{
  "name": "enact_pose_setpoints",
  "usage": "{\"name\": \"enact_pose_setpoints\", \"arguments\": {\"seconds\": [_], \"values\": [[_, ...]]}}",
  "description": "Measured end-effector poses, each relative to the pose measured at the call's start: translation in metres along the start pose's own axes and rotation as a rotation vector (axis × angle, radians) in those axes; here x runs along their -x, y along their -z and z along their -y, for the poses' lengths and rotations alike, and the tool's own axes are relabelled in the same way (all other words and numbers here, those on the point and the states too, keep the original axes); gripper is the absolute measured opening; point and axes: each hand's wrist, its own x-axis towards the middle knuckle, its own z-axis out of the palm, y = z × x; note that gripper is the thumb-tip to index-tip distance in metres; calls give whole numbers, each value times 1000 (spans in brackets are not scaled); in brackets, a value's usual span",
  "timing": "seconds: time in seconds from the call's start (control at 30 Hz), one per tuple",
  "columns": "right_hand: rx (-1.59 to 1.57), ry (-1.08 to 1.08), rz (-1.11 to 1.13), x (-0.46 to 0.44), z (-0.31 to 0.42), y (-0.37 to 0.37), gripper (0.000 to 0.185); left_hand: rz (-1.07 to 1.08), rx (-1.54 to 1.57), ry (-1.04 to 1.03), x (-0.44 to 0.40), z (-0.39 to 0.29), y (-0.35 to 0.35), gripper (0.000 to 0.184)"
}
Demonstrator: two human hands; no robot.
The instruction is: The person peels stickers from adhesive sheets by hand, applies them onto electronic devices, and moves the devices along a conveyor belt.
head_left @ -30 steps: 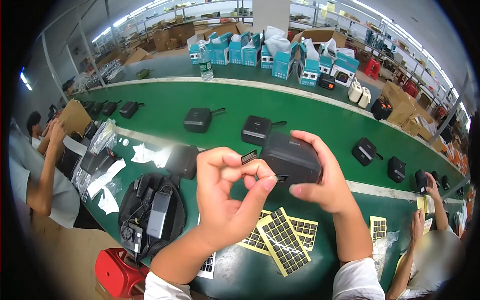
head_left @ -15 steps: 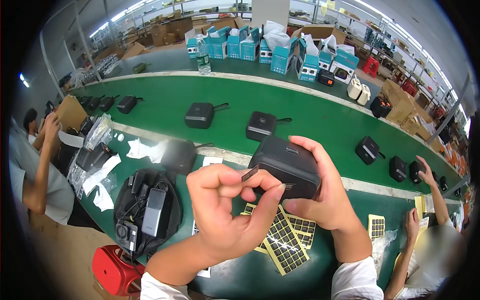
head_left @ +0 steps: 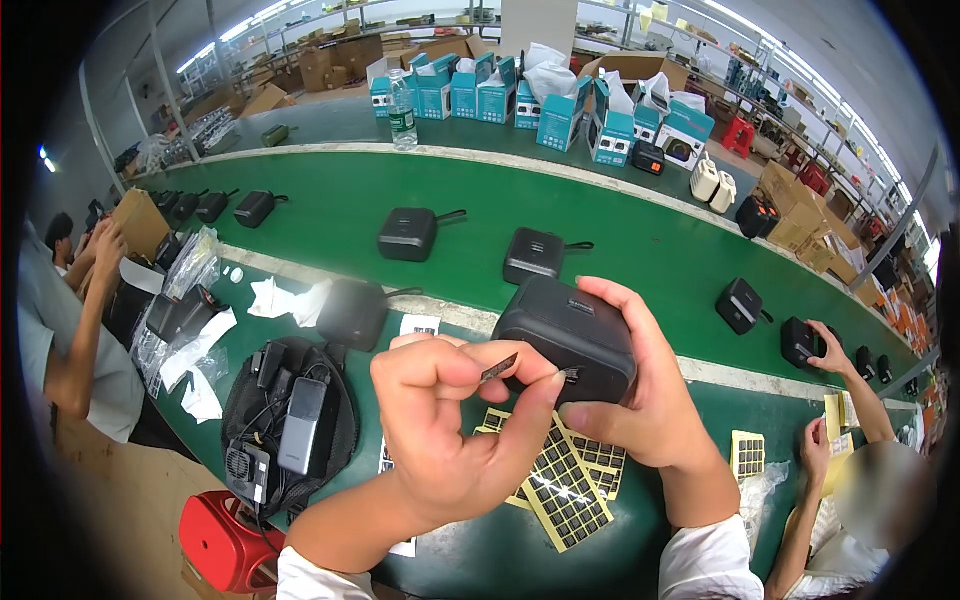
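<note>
A black box-shaped device (head_left: 560,325) with rounded edges rests in my right hand (head_left: 655,400), whose fingers wrap its far side and whose thumb presses its lower edge. My left hand (head_left: 450,420) is closed in front of it. A small dark sticker (head_left: 498,368) sticks out between the left fingers. The left thumb and index fingertip are pinched together beside a small slot on the device's face; whether they hold anything there is too small to tell. Beneath the hands, yellow-backed sheets of black square stickers (head_left: 568,490) lie overlapping on the green table (head_left: 480,560).
Several similar strapped devices (head_left: 407,235) stand along the green conveyor belt (head_left: 320,215). A black pouch of electronics (head_left: 290,420) lies left, near white tissue (head_left: 285,300). Teal boxes (head_left: 560,120) and a water bottle (head_left: 402,115) stand beyond. Co-workers (head_left: 880,500) sit on both sides.
The devices on the belt have shifted slightly right. A co-worker's hand at the right now touches one of them. My hands stay nearly in place, with the held device moved slightly left.
</note>
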Motion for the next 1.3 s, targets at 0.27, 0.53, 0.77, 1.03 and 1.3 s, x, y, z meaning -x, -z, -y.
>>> {"name": "enact_pose_setpoints", "arguments": {"seconds": [0.27, 0.53, 0.77, 1.03, 1.3], "values": [[-3, -39, -20, 1, 2, 0, 100, 2, 85, 27, -3, -2, -1, 57], [29, -26, -34, 3, 0, -1, 100, -1, 51, 54, -1, -4, -2, 58], [65, -13, -39, 4, 1, -2, 99, -46, -2, 35, 4, 0, -5, 59], [1, -6, 36, -25, -9, 55, 98, -246, -322, 250, -17, 34, 5, 64], [760, -144, -404, -22, -149, 224, 102, -255, 4, 185, -37, 55, 46, 10]]}}
